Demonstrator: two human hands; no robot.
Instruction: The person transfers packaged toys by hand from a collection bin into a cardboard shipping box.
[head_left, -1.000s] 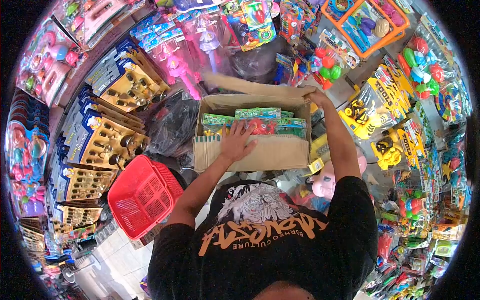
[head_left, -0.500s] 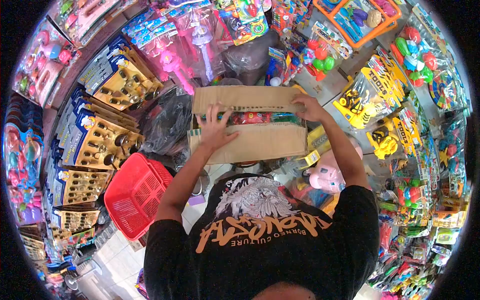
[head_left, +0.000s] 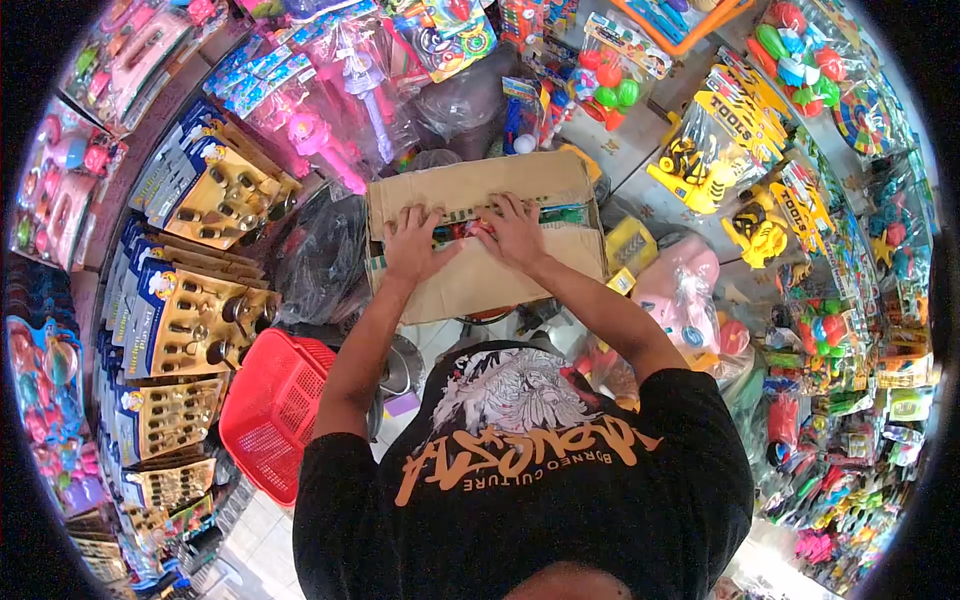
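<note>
A brown cardboard box (head_left: 485,182) lies in front of me, its two long flaps nearly meeting. Through the gap between them show red, blue and green plastic-wrapped items (head_left: 562,214); their kind is hard to make out. On the box's left part my left hand (head_left: 412,246) lies flat with fingers spread, its fingertips on the far flap and its palm over the near flap (head_left: 440,296). Beside it, at the middle of the gap, my right hand (head_left: 514,234) also rests with fingers apart, reaching across to the far flap. Neither hand holds anything that I can see.
A red plastic basket (head_left: 275,410) stands at lower left. Kitchen play sets (head_left: 215,310) hang along the left. Yellow tool toys (head_left: 705,150) hang at right, above a pink wrapped toy (head_left: 680,290). Dark plastic wrapping (head_left: 325,250) lies beside the box.
My right hand has moved left from the box's right end to its middle. My left hand stays on the left part. The far flap now lies lower, and the gap looks narrower.
</note>
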